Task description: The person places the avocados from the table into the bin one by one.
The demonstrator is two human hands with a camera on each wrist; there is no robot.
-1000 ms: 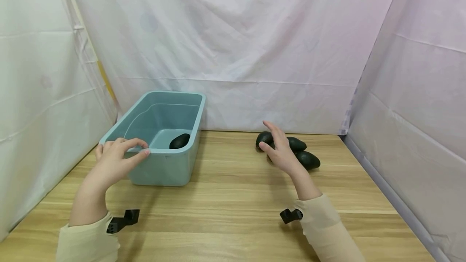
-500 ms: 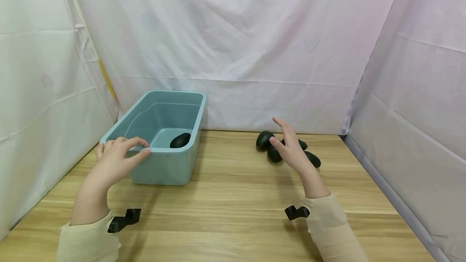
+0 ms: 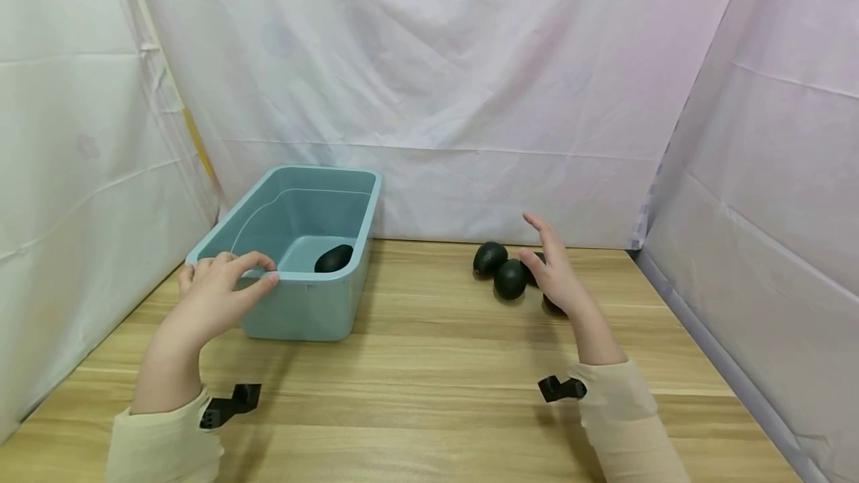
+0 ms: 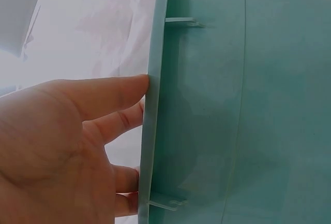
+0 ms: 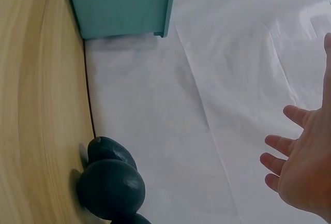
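Note:
In the head view a blue-green plastic bin [image 3: 295, 313] stands on the left, with one dark green avocado [image 3: 333, 259] lying inside near its front right. My left hand [image 3: 218, 291] holds the bin's near rim; the left wrist view has the thumb [image 4: 116, 95] right at the rim [image 4: 151, 131] and the other fingers behind it. Farther right, my right hand [image 3: 560, 278] is raised above several avocados [image 3: 510, 279] on the table, its fingers spread and holding nothing. It partly hides the rear and right ones. The right wrist view shows avocados [image 5: 111, 189] well apart from that hand.
The wooden table [image 3: 416, 379] runs back to a white cloth [image 3: 429, 80], and more cloth hangs at both sides. Each sleeve carries a small black camera mount [image 3: 562, 388]. A grey strip [image 3: 711, 364] follows the table's right edge.
My right hand has moved to the right over the avocados, uncovering the front ones and covering more of those on the right. The left hand stays at the bin's rim.

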